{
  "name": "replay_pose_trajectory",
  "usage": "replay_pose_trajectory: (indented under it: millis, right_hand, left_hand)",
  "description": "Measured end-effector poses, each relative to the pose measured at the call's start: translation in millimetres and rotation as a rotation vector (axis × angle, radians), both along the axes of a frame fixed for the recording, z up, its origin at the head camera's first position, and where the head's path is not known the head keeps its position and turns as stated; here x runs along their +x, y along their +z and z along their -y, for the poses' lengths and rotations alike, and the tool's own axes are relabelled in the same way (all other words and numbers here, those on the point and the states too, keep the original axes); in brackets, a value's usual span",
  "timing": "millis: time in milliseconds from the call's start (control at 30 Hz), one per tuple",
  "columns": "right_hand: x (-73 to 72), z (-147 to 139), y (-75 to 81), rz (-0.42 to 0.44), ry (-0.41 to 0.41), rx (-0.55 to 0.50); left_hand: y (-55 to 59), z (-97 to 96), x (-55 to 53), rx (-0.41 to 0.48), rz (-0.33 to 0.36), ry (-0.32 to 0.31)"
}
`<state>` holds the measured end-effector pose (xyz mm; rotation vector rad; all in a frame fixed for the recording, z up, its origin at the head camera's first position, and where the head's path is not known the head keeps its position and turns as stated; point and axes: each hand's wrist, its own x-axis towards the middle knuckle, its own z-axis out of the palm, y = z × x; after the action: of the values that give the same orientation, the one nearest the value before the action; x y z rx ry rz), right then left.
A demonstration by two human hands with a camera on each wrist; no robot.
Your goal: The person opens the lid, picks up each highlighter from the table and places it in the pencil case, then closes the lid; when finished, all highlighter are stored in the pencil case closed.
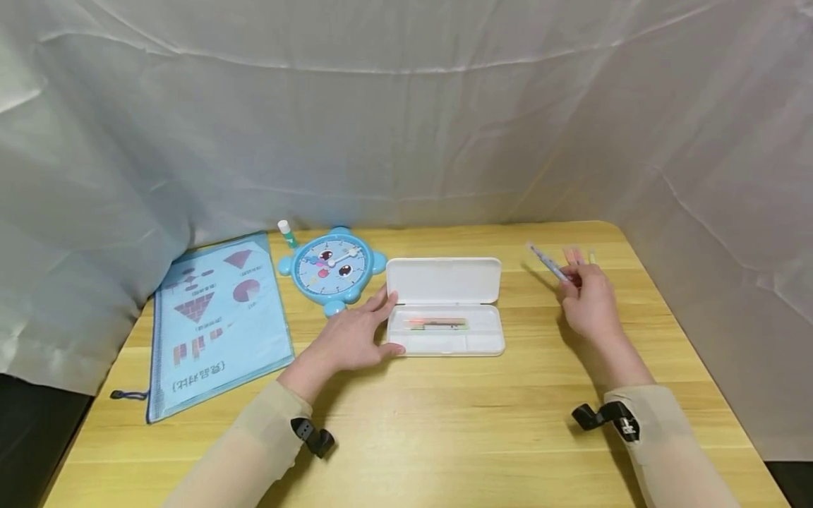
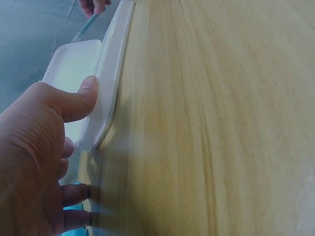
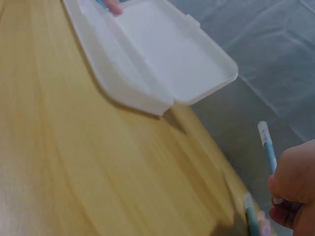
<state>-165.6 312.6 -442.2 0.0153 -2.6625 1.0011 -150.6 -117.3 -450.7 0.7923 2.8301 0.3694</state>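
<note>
A white pencil case (image 1: 453, 342) lies open on the table, its lid (image 1: 443, 281) tipped back. Inside it rest an orange-pink pen (image 1: 438, 321) and a green pen (image 1: 444, 327). My left hand (image 1: 356, 335) holds the case's left end; in the left wrist view the thumb (image 2: 87, 96) lies on the front edge. To the right of the case, my right hand (image 1: 591, 300) pinches a light blue pen (image 1: 547, 261) near one end, above the table. Partly hidden behind that hand are pink pens (image 1: 574, 255) and a yellow-green pen (image 1: 592, 256).
A blue clock-shaped toy (image 1: 333, 268) with a bear face lies left of the case. Behind it is a glue stick (image 1: 288, 233). Farther left, a blue zip pouch (image 1: 222, 324) lies flat. Grey cloth (image 1: 406, 127) hangs along the wooden table's (image 1: 432, 437) back and sides.
</note>
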Motion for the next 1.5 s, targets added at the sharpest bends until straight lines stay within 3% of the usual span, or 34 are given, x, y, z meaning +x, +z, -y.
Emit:
replay_pose_trajectory:
  millis: [300,500,633,1033,1500]
  right_hand:
    - [3.8,16.1,25.2,-0.104,0.011,-0.051]
    - [7.4,35.7,48.1,-0.107,0.041,-0.07]
    - [10.1,49.6,55.2,-0.113,0.087,-0.09]
    - [12.0,85.1,48.0,-0.198,0.297,-0.044]
    - [11.1,115.1,28.1,-0.113,0.424,0.03]
  left_hand:
    - [2.1,-0.7,1.4,0.008,0.012,0.004]
    - [0.2,-0.2,-0.2,-0.001,0.01,0.009]
    - [-0.5,-0.3,-0.8,0.005,0.015,0.01]
    - [-1.3,0.0,-1.5,0.003,0.022,0.019]
    - [0.5,-0.6,-1.4,0.006,0.027,0.02]
